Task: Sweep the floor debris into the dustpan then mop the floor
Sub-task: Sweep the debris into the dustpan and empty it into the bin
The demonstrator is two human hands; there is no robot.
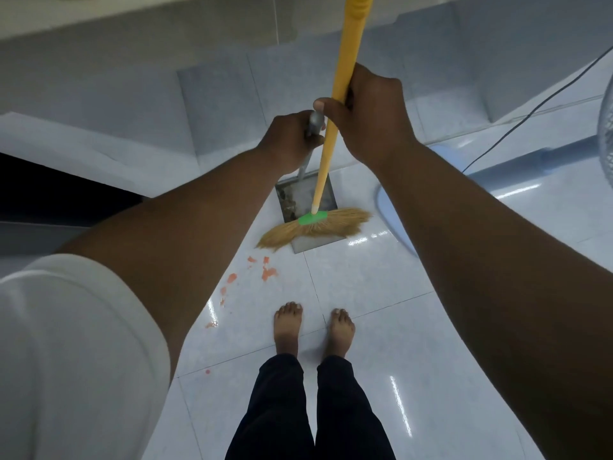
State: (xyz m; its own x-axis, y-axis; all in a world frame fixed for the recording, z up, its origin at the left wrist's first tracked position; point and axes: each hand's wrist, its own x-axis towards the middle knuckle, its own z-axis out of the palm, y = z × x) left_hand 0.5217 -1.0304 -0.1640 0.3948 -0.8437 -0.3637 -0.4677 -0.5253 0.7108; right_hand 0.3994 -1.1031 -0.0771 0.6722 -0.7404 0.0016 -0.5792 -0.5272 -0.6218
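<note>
A broom with a yellow handle (345, 61), green collar and straw bristles (315, 227) stands upright, its bristles resting across the mouth of a grey metal dustpan (326, 194). Dark debris lies along the pan's left side. My right hand (368, 111) is closed around the broom handle. My left hand (292, 137) grips the dustpan's long grey handle (315, 122). Orange smears and bits (268, 273) lie on the white tiled floor (381, 327) just in front of the pan, trailing back to the left of my bare feet (315, 330).
A pale blue standing fan base (391, 210) and pole (530, 161) lie to the right, with a black cable (530, 111) running across the floor. White cabinet fronts (215, 104) stand behind the dustpan. A dark gap is at the left.
</note>
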